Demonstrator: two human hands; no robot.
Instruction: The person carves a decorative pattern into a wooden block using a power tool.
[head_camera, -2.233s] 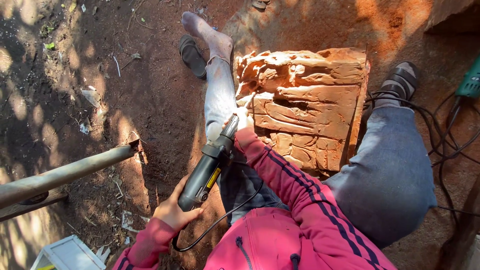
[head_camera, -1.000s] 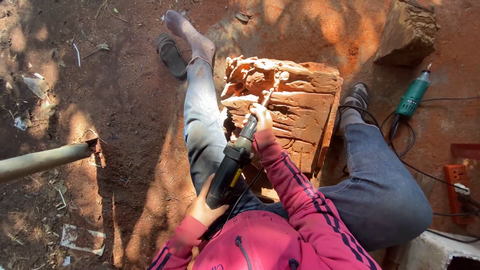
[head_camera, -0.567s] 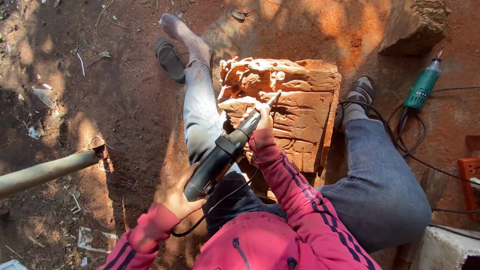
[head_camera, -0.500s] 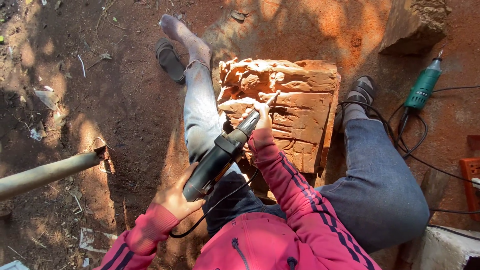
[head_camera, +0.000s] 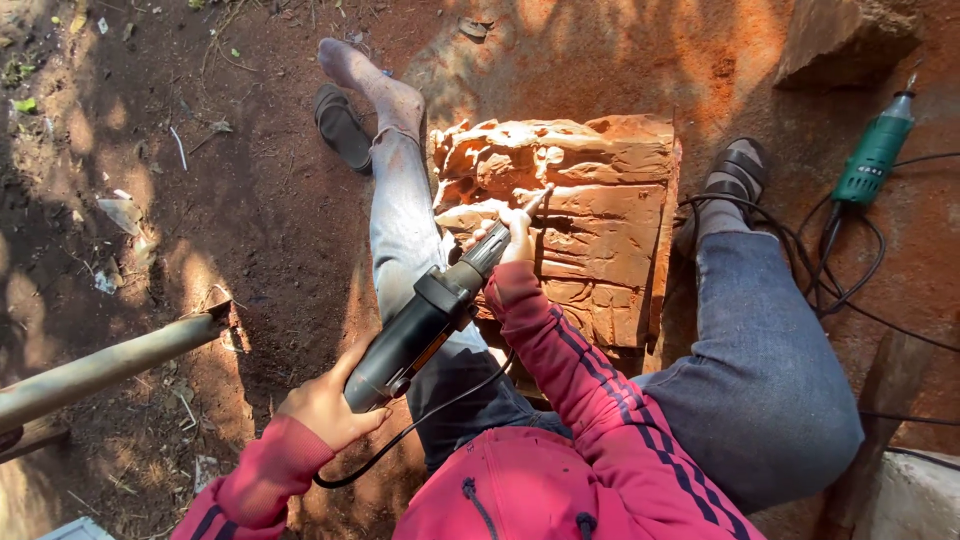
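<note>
Landmark is the carved red stone block (head_camera: 575, 225) standing between my legs; everything is placed from it, left to right.

Far left of the block: a pipe (head_camera: 105, 365) lying on the dirt, and some pale litter scraps (head_camera: 118, 208), flat and whitish, too small to tell if any is packaging. I see no labels or signs anywhere.

Lower left of the block: my left hand (head_camera: 325, 405) is clenched round the rear of the black rotary grinder (head_camera: 420, 325), with its cord (head_camera: 425, 425) looping under my arm. My right hand (head_camera: 512, 235) is wrapped round the grinder's nose, and the bit (head_camera: 540, 198) touches the carved face of the block.

Upper left of the block: my bare foot (head_camera: 365, 80) next to a loose sandal (head_camera: 342, 125).

Right of the block: my shoe (head_camera: 735, 175) sits among tangled black cables (head_camera: 800, 270). Upper right is a green power tool (head_camera: 875, 150) lying on the ground.

Risks, my guess: the bit could skid off a ridge and gouge the relief or nick my fingers, which are close to the tip. The cord could snag on my knee. A foot could catch the cables.
</note>
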